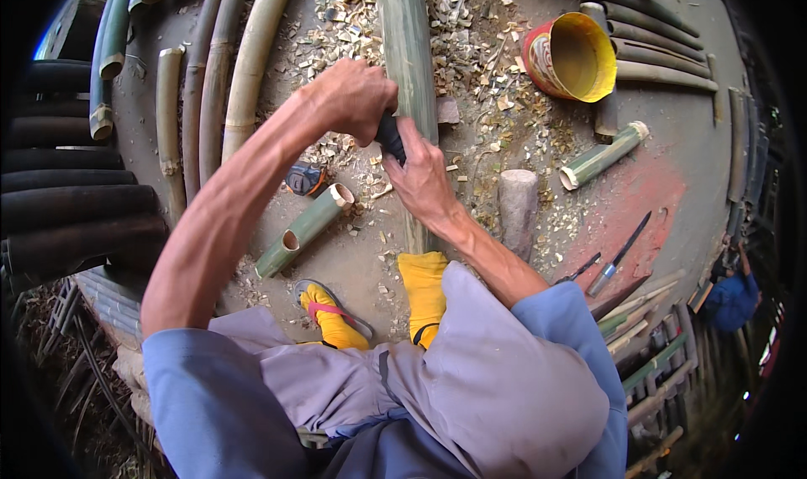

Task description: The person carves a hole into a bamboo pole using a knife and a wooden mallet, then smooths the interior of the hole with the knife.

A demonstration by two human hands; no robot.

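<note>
Above a thick green bamboo pole (405, 33), my left hand (357, 99) is closed in a fist around the upper end of a black, handle-like thing (390, 137). My right hand (422, 179) wraps the lower end of it, just beside the pole. Whatever the black thing leads to is hidden by my hands. The pole runs away from me, and my right foot in a yellow sock (422, 281) presses on its near end. Left of my hands lie a short green bamboo tube (318, 224) with a hole cut in its side and an orange-and-black tape measure (304, 178).
Bamboo chips (345, 25) litter the ground. To the right are a red-and-yellow bucket (542, 58), another short bamboo tube (603, 155), a grey cylindrical block (516, 214) and a long-bladed knife (619, 254). Bamboo poles (256, 67) line the left side. A person in blue (731, 301) is far right.
</note>
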